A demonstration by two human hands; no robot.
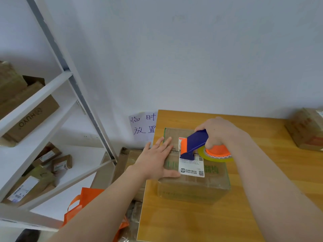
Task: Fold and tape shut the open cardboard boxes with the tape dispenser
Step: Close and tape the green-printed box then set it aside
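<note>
I am at the taping step on this cardboard box (pixel 192 189), which sits toward the far left corner of the wooden table (pixel 192 222), close to its left edge. Its top flaps are folded down and meet along a centre seam (pixel 175 150). My left hand (pixel 157 159) lies flat on the left part of the top, fingers straight and spread, pressing the flaps level. My right hand (pixel 220 131) is curled tight round the handle of the blue and orange tape dispenser (pixel 195 142), whose nose touches the box top on the seam, at the upper edge of the white shipping label (pixel 192 169). The tape roll (pixel 203 153) hangs behind it, toward the box's right edge. I cannot tell whether any tape is stuck down yet. As I judge it, the next move calls for firm downward pressure on the nose and a straight pull along the seam, with my left hand out of the dispenser's path. A second cardboard box (pixel 305 130) waits at the table's far right edge.
</note>
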